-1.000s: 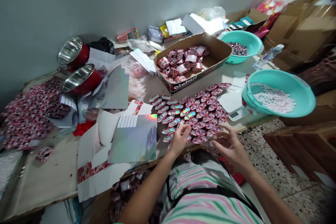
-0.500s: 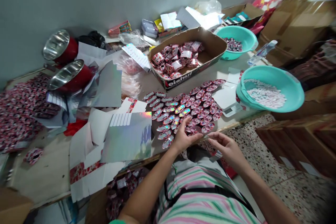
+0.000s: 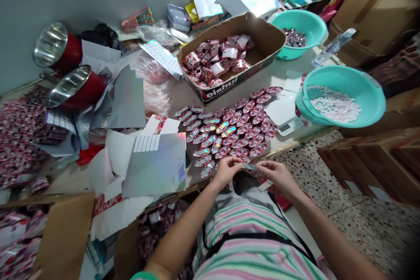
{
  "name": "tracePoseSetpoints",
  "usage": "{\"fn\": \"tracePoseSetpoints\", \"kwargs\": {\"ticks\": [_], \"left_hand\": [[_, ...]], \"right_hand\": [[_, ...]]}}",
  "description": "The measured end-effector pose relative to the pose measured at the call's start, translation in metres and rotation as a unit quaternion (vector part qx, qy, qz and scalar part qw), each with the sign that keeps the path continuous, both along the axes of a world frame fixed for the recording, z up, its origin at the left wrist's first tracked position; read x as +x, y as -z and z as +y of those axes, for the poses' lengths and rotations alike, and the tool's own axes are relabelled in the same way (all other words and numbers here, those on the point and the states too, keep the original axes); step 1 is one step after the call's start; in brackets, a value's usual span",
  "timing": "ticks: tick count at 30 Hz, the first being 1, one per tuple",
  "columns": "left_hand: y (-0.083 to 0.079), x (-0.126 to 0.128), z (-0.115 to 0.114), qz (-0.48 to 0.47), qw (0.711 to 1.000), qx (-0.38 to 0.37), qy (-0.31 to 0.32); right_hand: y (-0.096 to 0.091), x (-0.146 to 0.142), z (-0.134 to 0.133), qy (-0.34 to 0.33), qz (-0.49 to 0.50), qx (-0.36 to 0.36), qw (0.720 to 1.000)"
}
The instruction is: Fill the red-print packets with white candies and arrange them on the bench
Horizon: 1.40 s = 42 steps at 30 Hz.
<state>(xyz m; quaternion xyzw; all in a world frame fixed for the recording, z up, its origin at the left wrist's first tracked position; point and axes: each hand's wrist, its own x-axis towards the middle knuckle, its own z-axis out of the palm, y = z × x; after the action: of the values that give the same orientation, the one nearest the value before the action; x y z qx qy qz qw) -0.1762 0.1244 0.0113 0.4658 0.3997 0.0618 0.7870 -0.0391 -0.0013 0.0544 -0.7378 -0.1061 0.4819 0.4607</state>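
At the table's front edge, my left hand (image 3: 227,171) and my right hand (image 3: 277,176) face each other with fingertips pinched. A small shiny strip (image 3: 250,166), possibly a sticker, spans the gap between them, an end at each hand's fingers. Just beyond lie rows of small oval packets (image 3: 236,129) with red and pink print. Several packets on the left side carry silvery, rainbow-glinting strips on top. Below my right fingers a small pale piece (image 3: 265,185) shows; I cannot make out what it is.
Behind the packets stands an open carton (image 3: 229,89) of larger printed packets. Two turquoise basins (image 3: 367,96) and a white scale (image 3: 285,116) are on the right. Holographic sheets (image 3: 157,175), red pots (image 3: 88,85) and a packet pile (image 3: 19,135) occupy the left.
My left hand has come down off the packets to the table edge, its raised fingers now closed in a pinch. My hands' fingertips now hold the strip between them. The view has shifted slightly.
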Motion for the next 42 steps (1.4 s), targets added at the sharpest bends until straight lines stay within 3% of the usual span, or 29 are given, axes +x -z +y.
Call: {"fn": "tracePoseSetpoints", "kwargs": {"ticks": [5,10,17,21,25,29,36,42], "left_hand": [[0.021,-0.002,-0.013,0.055,0.996,0.025,-0.063],[0.029,0.000,-0.021,0.085,0.990,0.057,-0.102],[0.031,0.006,-0.022,0.138,0.981,0.096,-0.093],[0.033,0.005,-0.021,0.149,0.970,0.181,-0.061],[0.037,0.004,-0.020,0.174,0.941,0.286,-0.055],[0.041,0.006,-0.022,0.190,0.922,0.332,-0.051],[0.045,0.008,-0.021,0.205,0.909,0.361,-0.041],[0.046,0.007,-0.019,0.204,0.904,0.374,-0.031]], "right_hand": [[0.040,0.002,0.003,0.009,-0.014,-0.027,1.000],[0.059,0.006,0.005,0.002,-0.043,-0.032,0.999],[0.078,0.013,0.003,-0.025,-0.087,-0.047,0.995],[0.089,0.015,0.004,-0.037,-0.112,-0.059,0.991],[0.095,0.014,0.009,-0.044,-0.146,-0.065,0.986],[0.096,0.014,0.015,-0.065,-0.195,-0.100,0.974],[0.095,0.017,0.021,-0.097,-0.270,-0.147,0.947],[0.098,0.022,0.018,-0.117,-0.281,-0.148,0.941]]}}
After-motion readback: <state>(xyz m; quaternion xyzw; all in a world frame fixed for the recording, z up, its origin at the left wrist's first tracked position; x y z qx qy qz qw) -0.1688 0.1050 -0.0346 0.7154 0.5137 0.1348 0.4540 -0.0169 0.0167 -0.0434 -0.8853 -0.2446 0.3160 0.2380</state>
